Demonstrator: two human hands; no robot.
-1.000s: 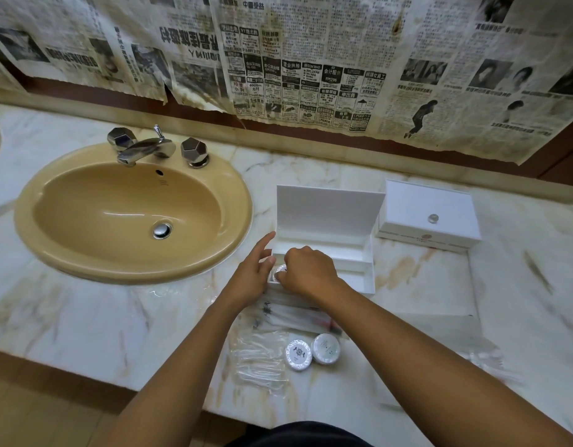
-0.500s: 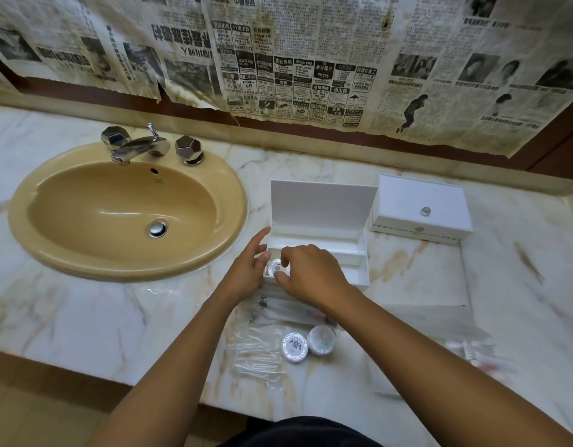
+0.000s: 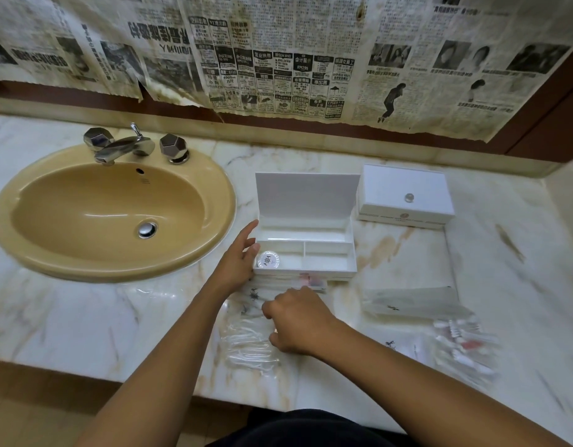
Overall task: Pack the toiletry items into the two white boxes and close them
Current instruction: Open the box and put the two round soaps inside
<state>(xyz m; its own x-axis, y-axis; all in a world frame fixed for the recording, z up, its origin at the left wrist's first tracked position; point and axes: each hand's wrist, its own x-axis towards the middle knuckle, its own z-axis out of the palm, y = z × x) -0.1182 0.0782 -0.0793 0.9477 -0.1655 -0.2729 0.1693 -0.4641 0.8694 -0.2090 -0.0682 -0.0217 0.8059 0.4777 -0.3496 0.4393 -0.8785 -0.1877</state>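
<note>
The open white box [image 3: 330, 273] stands mid-counter with its lid [image 3: 306, 196] upright. A round white disc [image 3: 268, 260] lies in its front-left compartment; the other compartments show nothing. My left hand [image 3: 238, 261] rests with straight fingers against the box's left wall. My right hand [image 3: 299, 321] hovers in front of the box with curled fingers, covering the spot where two more discs lay; what is under it is hidden. The second white box [image 3: 404, 195] sits closed to the right.
Clear plastic packets lie along the counter's front: cotton buds [image 3: 246, 346], a flat packet [image 3: 407, 301] and a blurred packet with red and white items [image 3: 462, 346]. A tan sink [image 3: 111, 217] with a chrome tap [image 3: 124, 146] is left. The counter edge is near.
My right hand left the disc in the front-left compartment and drew back toward me, down over the two discs on the counter. My left hand stayed at the box's left wall.
</note>
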